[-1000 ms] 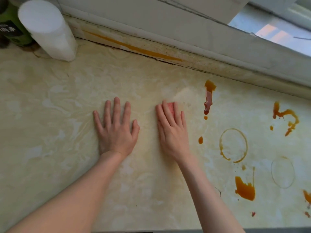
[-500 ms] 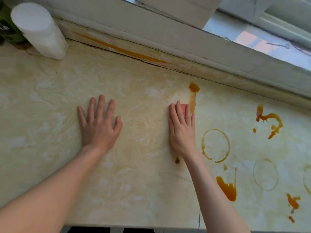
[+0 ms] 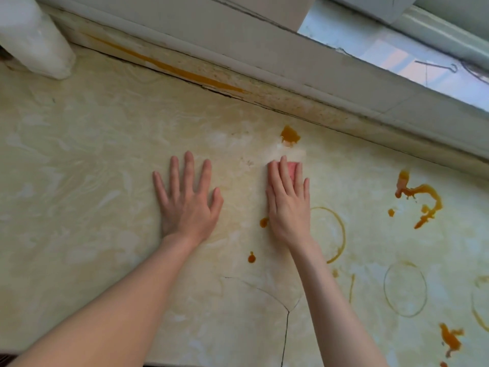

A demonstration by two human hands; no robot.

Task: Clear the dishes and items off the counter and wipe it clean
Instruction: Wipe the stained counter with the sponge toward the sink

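While left grip rests splayed, right grip presses flat over pink sponge.

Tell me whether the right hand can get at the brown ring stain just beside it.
Probably yes. The right hand, pressing a pink sponge flat on the counter, lies right beside the ring stain, and nothing stands between them.

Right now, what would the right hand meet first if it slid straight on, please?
Probably the orange-brown spill just beyond the right hand and its pink sponge, then the stained back ledge.
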